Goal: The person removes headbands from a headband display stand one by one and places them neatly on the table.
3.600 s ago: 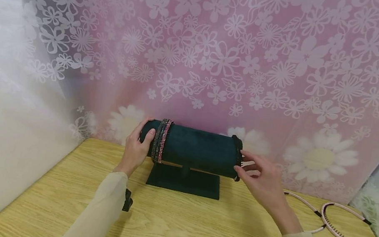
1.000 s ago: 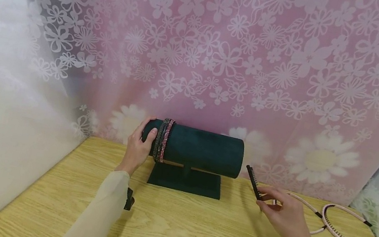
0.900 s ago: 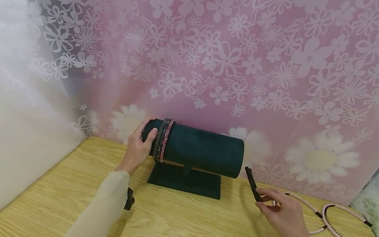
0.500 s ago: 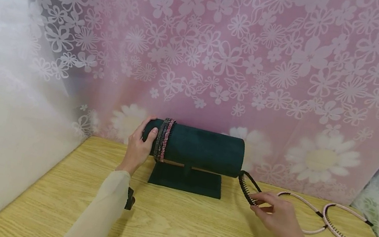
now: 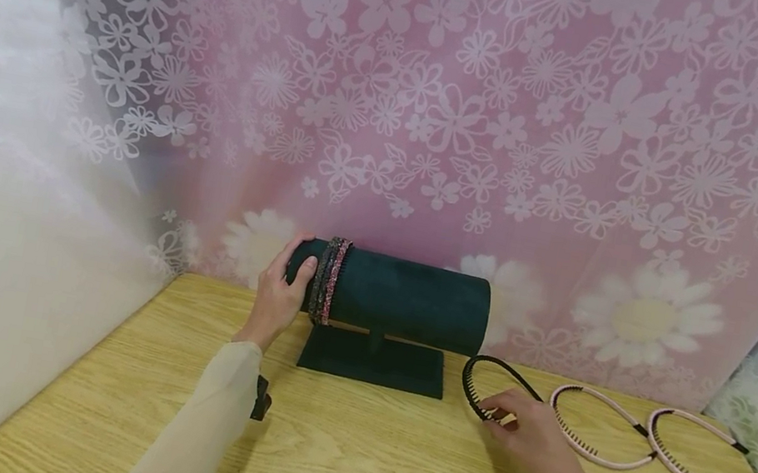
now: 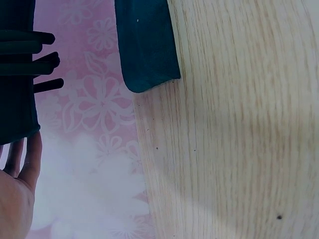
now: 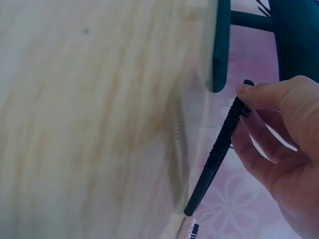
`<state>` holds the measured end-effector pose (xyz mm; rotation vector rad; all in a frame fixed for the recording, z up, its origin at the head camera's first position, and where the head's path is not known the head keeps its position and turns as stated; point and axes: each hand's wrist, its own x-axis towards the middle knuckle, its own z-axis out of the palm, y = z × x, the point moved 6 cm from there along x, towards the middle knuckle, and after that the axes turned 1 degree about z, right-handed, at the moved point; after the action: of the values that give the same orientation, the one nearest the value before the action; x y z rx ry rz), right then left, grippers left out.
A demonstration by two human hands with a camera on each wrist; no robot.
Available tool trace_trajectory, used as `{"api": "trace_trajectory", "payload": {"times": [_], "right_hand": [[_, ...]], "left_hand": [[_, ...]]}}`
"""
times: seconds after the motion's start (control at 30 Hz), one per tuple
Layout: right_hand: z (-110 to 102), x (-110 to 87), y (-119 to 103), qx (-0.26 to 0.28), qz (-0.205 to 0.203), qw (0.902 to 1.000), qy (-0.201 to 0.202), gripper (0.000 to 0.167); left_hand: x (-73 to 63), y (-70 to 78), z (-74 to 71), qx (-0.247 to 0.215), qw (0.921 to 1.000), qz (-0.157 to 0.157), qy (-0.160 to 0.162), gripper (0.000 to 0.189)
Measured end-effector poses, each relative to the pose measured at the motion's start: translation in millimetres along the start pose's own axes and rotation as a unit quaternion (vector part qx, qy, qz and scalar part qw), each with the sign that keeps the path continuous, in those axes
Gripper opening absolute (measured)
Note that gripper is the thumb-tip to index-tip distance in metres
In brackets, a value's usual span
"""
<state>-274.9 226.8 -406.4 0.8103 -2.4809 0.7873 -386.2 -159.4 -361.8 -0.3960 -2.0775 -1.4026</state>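
Note:
A dark green velvet display roll (image 5: 413,302) stands on its flat base near the back of the table. My left hand (image 5: 277,299) grips the roll's left end, thumb in front. Beside that hand, dark glittery headbands (image 5: 319,285) and a pink glittery headband (image 5: 333,283) sit round the roll. To the right of the base, my right hand (image 5: 530,436) pinches a black toothed headband (image 5: 470,384) low at the table. In the right wrist view, thumb and fingers hold one part of this black headband (image 7: 214,154), seen edge-on.
Two pale pink toothed headbands (image 5: 601,462) lie side by side on the wooden table (image 5: 346,467) at the right. A pink flowered curtain (image 5: 446,113) hangs right behind the roll, and a white sheet (image 5: 11,206) closes off the left side.
My right hand has drawn the black headband off the roll's right end, turned it flatter and lowered it toward the table beside the pink headbands. The left hand keeps its grip.

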Motion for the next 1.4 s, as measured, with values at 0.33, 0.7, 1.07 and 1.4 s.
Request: {"api": "trace_trajectory", "payload": {"times": [0.33,0.7,1.07,1.4], "right_hand": [[14.4,2.6,5.5,-0.020,0.049,0.9963,-0.068,0.022],[21.9,6.6,7.1,-0.036,0.075,0.9911,-0.104,0.021],[17.7,4.9,8.6,-0.023,0.088,0.9891,-0.116,0.020],[-14.3,-0.4,17.3,-0.029,0.135,0.9877,-0.073,0.017]], "left_hand": [[-1.1,3.4,-0.6,0.002,1.0000,0.002,0.001,0.048],[-1.0,1.3,-0.7,0.001,1.0000,-0.005,0.001,0.048],[-1.3,-0.8,0.6,-0.004,1.0000,-0.008,0.000,0.049],[-0.4,-1.1,-0.1,-0.005,1.0000,-0.003,0.001,0.049]]}}
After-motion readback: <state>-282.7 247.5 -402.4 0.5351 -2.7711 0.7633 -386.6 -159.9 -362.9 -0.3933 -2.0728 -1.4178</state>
